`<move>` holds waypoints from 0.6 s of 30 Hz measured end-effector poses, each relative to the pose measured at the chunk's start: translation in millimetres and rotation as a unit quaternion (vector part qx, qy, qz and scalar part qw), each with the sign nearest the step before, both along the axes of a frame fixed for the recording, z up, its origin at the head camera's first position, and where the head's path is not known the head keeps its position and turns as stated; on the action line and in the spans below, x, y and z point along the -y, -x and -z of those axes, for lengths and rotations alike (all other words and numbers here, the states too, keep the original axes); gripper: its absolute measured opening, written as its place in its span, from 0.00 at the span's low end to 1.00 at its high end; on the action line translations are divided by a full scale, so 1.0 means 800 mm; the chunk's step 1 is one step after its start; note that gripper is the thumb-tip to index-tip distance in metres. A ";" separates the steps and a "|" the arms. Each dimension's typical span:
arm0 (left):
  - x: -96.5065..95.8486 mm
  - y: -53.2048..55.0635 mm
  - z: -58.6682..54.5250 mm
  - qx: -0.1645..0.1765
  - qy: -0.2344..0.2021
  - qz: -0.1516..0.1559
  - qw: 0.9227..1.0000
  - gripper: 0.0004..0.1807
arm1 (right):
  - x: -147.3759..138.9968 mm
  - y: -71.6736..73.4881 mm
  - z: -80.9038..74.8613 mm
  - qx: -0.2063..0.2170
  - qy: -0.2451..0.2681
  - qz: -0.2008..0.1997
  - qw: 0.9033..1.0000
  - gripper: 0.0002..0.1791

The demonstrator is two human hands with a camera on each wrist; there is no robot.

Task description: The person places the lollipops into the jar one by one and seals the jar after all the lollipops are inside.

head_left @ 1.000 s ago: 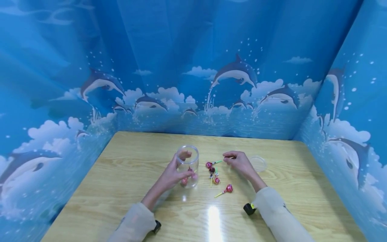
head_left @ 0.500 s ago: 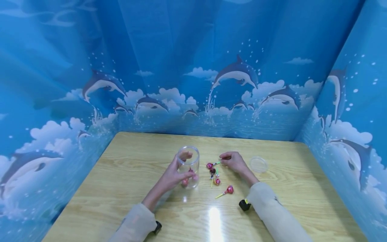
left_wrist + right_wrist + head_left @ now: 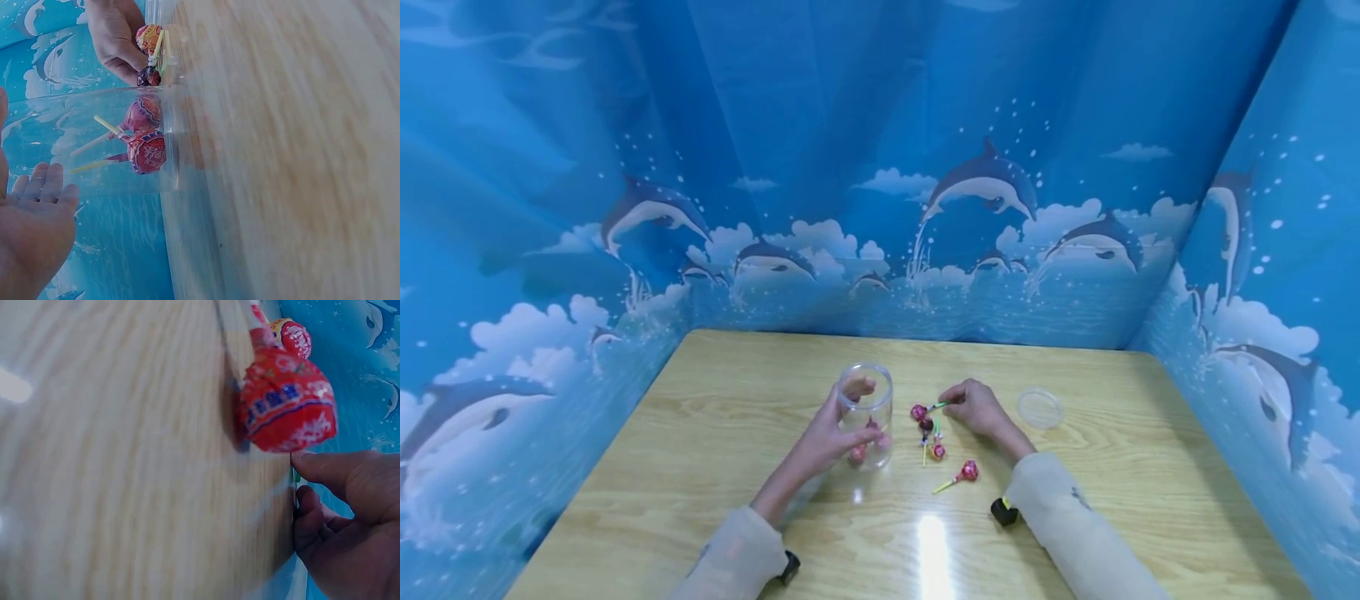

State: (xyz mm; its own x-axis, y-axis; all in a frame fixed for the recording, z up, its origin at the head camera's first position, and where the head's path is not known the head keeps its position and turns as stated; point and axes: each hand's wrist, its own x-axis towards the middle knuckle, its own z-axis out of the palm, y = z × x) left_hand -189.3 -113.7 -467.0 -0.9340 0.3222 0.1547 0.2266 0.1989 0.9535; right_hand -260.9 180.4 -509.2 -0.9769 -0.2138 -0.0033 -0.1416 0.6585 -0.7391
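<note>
from where i stand, the step in hand looks like taking up a lollipop by its stick; the green-sticked lollipop [image 3: 918,412] lies at three o'clock of the clear jar [image 3: 887,408], and the right hand [image 3: 976,407] has the far end of that stick pinched between thumb and forefinger; the left hand [image 3: 829,432] is wrapped about the jar, thumb on the near wall, fingers round the far one, keeping it upright on the worktop [image 3: 737,375], with two wrapped lollipops [image 3: 147,152] lying in the bottom; the next move, i'd judge, calls for a firm grip on that thin stick and a clean lift, as a dark lollipop [image 3: 926,424] sits just beside its head at about four o'clock, and whether they touch i can't tell; a yellow-and-red lollipop [image 3: 937,451] lies below those at five o'clock, a lone red lollipop [image 3: 970,470] farther out between four and five; the left forearm points toward one o'clock, the right toward ten, its wrist low over the wood and palm turned down; the clear lid [image 3: 1040,408] lies apart, at three o'clock of the right hand.
</note>
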 end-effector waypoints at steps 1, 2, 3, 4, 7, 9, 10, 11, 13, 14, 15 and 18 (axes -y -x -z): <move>0.000 0.000 0.000 -0.001 -0.001 0.001 1.000 0.47 | 0.000 0.000 0.001 -0.007 -0.007 0.000 1.000 0.06; 0.000 0.000 0.001 -0.003 -0.001 0.000 1.000 0.47 | 0.000 0.000 0.001 -0.015 -0.012 0.001 1.000 0.05; 0.000 -0.001 0.001 -0.003 -0.001 0.000 1.000 0.47 | 0.000 -0.001 0.001 -0.020 -0.014 0.003 1.000 0.04; 0.000 -0.001 0.001 -0.003 -0.002 0.000 1.000 0.47 | 0.000 -0.001 0.002 -0.021 -0.015 0.006 1.000 0.03; 0.000 -0.001 0.001 -0.003 -0.001 -0.003 1.000 0.47 | -0.001 -0.003 0.001 -0.015 -0.012 0.020 1.000 0.02; 0.000 0.000 0.001 0.000 0.000 -0.004 1.000 0.47 | -0.004 -0.004 0.001 0.001 0.010 0.037 0.999 0.02; -0.001 0.000 0.001 -0.001 0.000 -0.003 1.000 0.47 | -0.005 -0.004 0.000 0.009 0.026 0.048 0.998 0.03; -0.001 0.001 0.002 -0.002 0.001 -0.003 1.000 0.47 | -0.007 -0.005 0.000 0.019 0.045 0.057 0.997 0.03; -0.001 0.002 0.002 -0.001 0.001 -0.003 1.000 0.47 | -0.011 -0.005 -0.002 0.038 0.097 0.072 0.992 0.05; -0.002 0.002 0.002 0.001 0.000 -0.004 1.000 0.48 | -0.014 -0.006 -0.002 0.050 0.127 0.079 0.987 0.06; -0.002 0.002 0.002 0.002 0.000 -0.005 1.000 0.48 | -0.016 -0.006 -0.002 0.060 0.155 0.084 0.983 0.07; -0.002 0.002 0.002 0.006 0.002 -0.008 1.000 0.48 | -0.025 -0.011 -0.002 0.093 0.228 0.104 0.964 0.10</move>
